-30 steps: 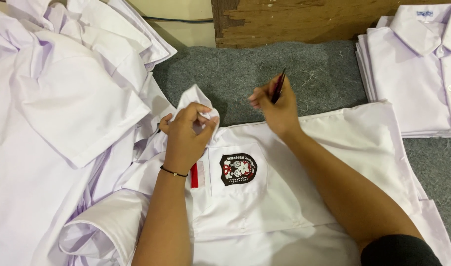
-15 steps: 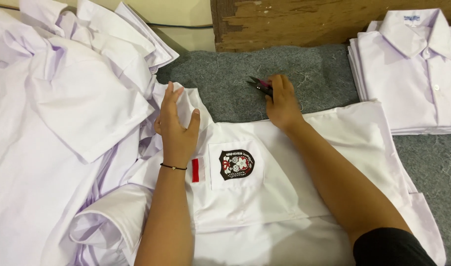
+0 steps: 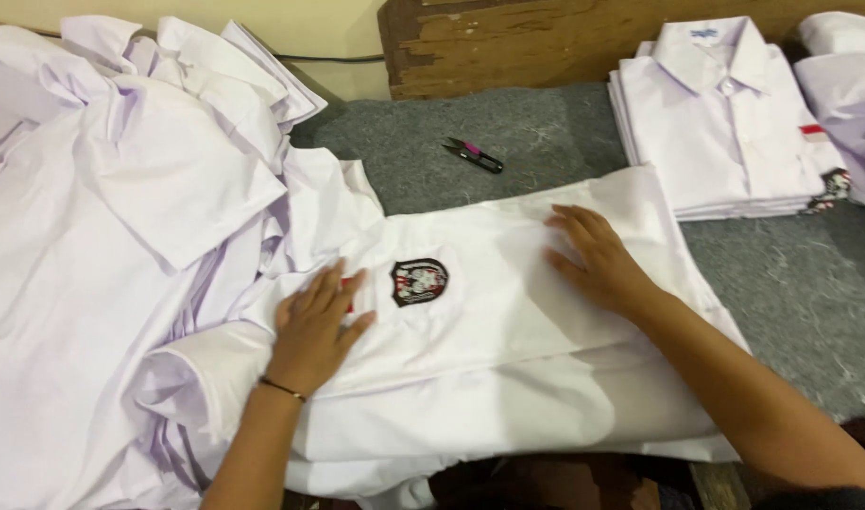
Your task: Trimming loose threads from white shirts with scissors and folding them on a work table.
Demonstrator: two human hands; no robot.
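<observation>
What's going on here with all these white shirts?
A person presses both palms flat on a white shirt spread over a grey felt surface. The left hand lies beside the chest badge; the right hand rests further across. Small thread snips lie loose on the felt. A heap of unfolded shirts sits on one side, a folded stack on the other.
</observation>
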